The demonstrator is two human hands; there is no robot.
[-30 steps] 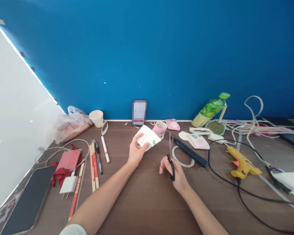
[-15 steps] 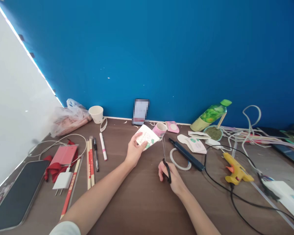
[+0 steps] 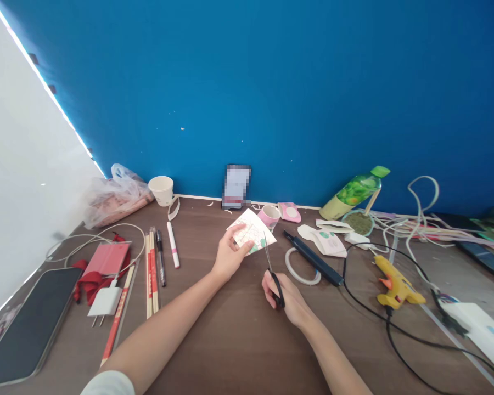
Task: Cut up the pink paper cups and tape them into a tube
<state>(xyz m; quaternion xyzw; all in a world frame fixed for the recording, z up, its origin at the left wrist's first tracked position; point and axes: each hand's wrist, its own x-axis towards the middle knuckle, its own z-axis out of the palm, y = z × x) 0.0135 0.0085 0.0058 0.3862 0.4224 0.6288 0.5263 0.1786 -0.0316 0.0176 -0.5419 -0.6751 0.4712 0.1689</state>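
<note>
Above the table [image 3: 230, 351], the left fingers [image 3: 234, 230] pinch pale, green-blotched paper [image 3: 252, 229] while the right fingers [image 3: 267, 295] grip black-handled scissors [image 3: 276, 284].

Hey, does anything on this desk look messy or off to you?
A few things: the green bottle looks tilted rather than upright, though the lens may exaggerate that; the pale cables at the right are tangled; and small white scraps lie loose near the phone.

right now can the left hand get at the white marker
Probably yes: nothing shows between the left hand and the white marker to its left. The hand holds the patterned paper, though, so it would likely need to set that down first.
</note>
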